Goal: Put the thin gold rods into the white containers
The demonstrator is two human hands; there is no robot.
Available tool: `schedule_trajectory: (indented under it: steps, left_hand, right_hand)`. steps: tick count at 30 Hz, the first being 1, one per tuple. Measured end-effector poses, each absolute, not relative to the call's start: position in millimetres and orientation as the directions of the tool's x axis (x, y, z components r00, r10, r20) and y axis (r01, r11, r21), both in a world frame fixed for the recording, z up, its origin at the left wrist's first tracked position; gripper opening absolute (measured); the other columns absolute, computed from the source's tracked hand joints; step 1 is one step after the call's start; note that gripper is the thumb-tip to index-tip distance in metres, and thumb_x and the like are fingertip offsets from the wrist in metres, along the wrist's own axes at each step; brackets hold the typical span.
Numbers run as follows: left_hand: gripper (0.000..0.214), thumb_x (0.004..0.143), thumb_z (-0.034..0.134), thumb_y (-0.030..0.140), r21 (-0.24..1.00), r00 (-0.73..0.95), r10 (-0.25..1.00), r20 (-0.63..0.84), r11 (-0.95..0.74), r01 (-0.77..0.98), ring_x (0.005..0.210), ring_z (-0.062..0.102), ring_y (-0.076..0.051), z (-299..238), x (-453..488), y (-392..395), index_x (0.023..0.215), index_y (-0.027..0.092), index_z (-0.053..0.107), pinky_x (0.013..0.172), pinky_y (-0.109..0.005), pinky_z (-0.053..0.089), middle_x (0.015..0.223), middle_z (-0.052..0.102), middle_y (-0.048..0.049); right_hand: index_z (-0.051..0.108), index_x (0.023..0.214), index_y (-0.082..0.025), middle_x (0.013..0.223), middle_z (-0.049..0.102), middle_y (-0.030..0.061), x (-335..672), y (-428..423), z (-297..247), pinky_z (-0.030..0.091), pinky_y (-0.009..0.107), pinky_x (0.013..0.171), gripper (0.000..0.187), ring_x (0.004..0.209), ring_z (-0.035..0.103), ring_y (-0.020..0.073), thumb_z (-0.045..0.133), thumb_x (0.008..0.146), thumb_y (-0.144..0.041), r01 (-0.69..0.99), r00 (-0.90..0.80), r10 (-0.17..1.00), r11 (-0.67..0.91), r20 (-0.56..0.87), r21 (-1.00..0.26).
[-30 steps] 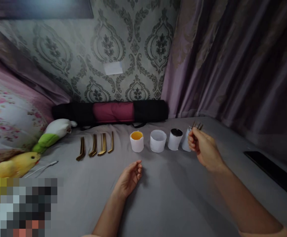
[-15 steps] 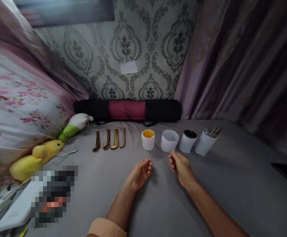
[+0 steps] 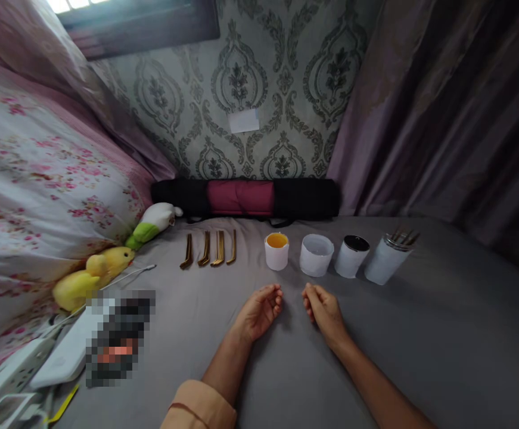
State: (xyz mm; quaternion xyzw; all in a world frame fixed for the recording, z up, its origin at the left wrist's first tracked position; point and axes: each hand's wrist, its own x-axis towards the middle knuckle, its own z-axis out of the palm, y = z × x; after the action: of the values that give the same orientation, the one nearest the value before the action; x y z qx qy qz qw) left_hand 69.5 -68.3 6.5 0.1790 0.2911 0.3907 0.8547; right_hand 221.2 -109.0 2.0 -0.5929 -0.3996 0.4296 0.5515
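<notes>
Right hand (image 3: 324, 308) withdraws from rightmost white container (image 3: 382, 266) toward left hand (image 3: 261, 310); both loosely curled, apparently empty. Sticks (image 3: 406, 238) stand inside; bent golden rods (image 3: 220, 247) lie outside.

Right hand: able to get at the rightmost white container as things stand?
Probably yes: only grey sheet shows between the right hand and that white container; the dark-topped cup stands beside it, off the direct line.

A gap runs between golden sticks (image 3: 218, 249) and white containers (image 3: 276, 256), a roll (image 3: 241, 198) blocking behind.
</notes>
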Motion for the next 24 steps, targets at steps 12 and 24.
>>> schedule_trajectory:
  steps: [12,24]
  left_hand:
    - [0.007,0.073,0.054,0.013,0.683,0.358,0.813,-0.459,0.581,-0.443,0.049,0.049,-0.005,16,59,-54,0.08,0.01,0.055,0.045,-0.016,0.037,0.064,0.055,-0.0017]
    - [0.006,0.07,0.056,0.012,0.899,0.052,0.923,-0.381,0.383,-0.211,0.042,0.048,-0.005,16,30,-11,0.073,0.012,0.051,0.039,-0.016,0.033,0.06,0.055,-0.0008]
  right_hand:
    - [0.051,0.063,-0.017,0.05,0.047,-0.0027,219,-111,6,0.032,0.019,0.035,0.04,0.039,0.042,0.0075,0.044,0.072,-0.055,0.076,0.282,0.957,-0.085,-0.061,-0.993]
    - [0.052,0.065,-0.017,0.051,0.047,-0.0028,220,-109,2,0.031,0.018,0.034,0.039,0.038,0.042,0.0074,0.043,0.072,-0.055,0.06,0.27,0.961,-0.081,-0.062,-0.995]
